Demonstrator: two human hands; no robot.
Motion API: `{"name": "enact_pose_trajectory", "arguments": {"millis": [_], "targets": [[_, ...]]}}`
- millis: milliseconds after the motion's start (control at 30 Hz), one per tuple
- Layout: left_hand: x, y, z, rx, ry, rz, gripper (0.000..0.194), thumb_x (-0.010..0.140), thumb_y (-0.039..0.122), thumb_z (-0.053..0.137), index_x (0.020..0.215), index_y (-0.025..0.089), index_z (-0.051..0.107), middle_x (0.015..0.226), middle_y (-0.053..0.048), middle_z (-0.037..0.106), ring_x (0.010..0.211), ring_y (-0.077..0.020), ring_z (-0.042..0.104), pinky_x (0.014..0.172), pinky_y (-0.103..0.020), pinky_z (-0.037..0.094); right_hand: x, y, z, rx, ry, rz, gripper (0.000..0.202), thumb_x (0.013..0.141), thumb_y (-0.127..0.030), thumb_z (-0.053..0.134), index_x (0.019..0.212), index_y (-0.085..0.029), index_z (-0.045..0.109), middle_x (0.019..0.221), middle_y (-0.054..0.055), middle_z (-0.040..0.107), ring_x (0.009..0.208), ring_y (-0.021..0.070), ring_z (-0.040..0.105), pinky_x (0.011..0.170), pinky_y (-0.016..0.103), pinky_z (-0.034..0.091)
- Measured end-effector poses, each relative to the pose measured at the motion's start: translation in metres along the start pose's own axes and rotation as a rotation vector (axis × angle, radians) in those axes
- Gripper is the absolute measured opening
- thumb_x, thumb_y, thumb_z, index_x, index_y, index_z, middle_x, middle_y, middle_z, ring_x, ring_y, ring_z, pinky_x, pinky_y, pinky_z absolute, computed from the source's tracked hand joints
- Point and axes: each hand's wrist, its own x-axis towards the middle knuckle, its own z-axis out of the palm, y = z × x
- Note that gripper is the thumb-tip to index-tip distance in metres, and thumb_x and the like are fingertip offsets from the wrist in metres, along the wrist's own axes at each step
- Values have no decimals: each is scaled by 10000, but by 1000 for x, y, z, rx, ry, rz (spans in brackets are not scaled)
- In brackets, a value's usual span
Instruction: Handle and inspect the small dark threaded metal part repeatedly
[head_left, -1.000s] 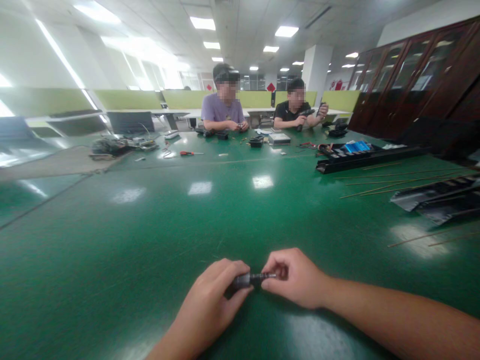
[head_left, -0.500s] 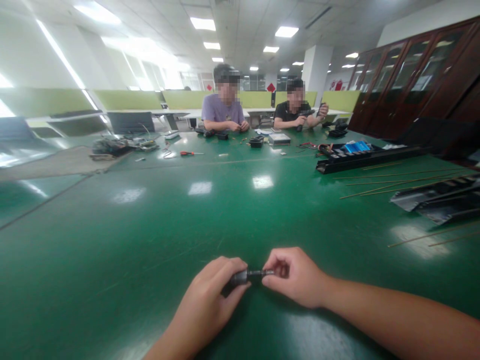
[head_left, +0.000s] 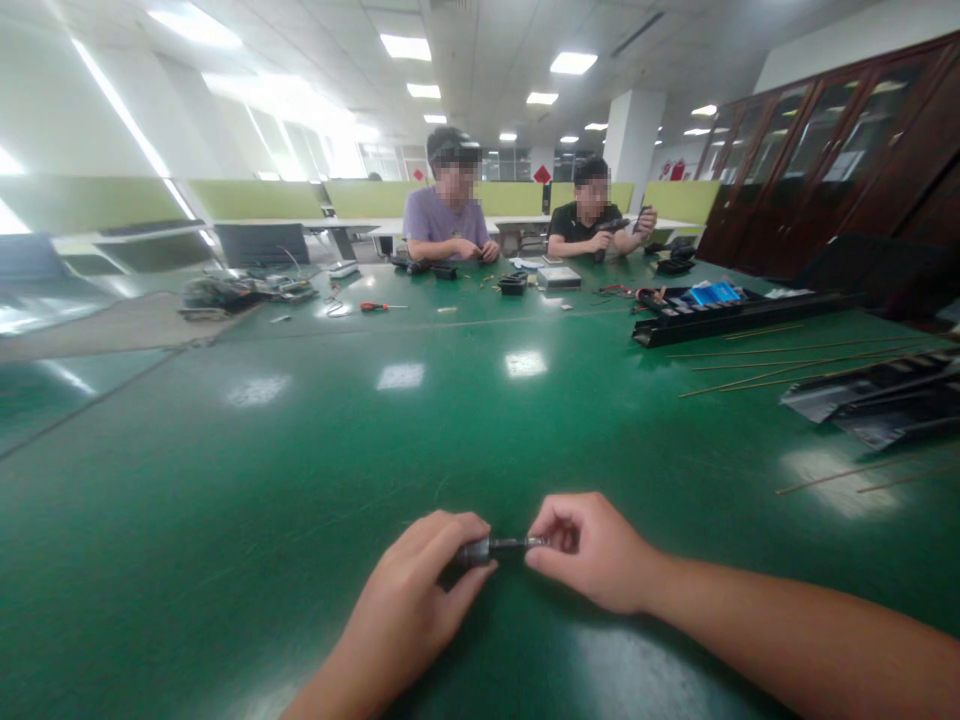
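Low over the green surface [head_left: 300,450], the left hand [head_left: 420,600] pinches a dark cylinder [head_left: 474,551] while the right hand [head_left: 592,550] grips the thin metal rod [head_left: 517,544] sticking out of its end. Over the last second the exposed rod has shortened slightly and both hands have edged up, so the rod seems to be seating deeper. Two other people work at the far end.

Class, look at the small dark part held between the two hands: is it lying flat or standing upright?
Lying flat: the small dark part runs sideways, left hand gripping its thick end, right hand pinching its thin end.
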Motion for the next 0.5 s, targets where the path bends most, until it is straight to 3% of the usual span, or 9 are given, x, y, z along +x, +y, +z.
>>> {"name": "enact_pose_trajectory", "arguments": {"millis": [500], "targets": [[5, 0, -5, 39, 24, 21, 162, 903, 233, 624, 1065, 223, 632, 962, -42, 700, 866, -172, 670, 782, -282, 558, 0, 0, -2, 39, 9, 10, 98, 750, -217, 722, 764, -136, 669, 613, -16, 600, 536, 97, 497, 502, 201, 358]]}}
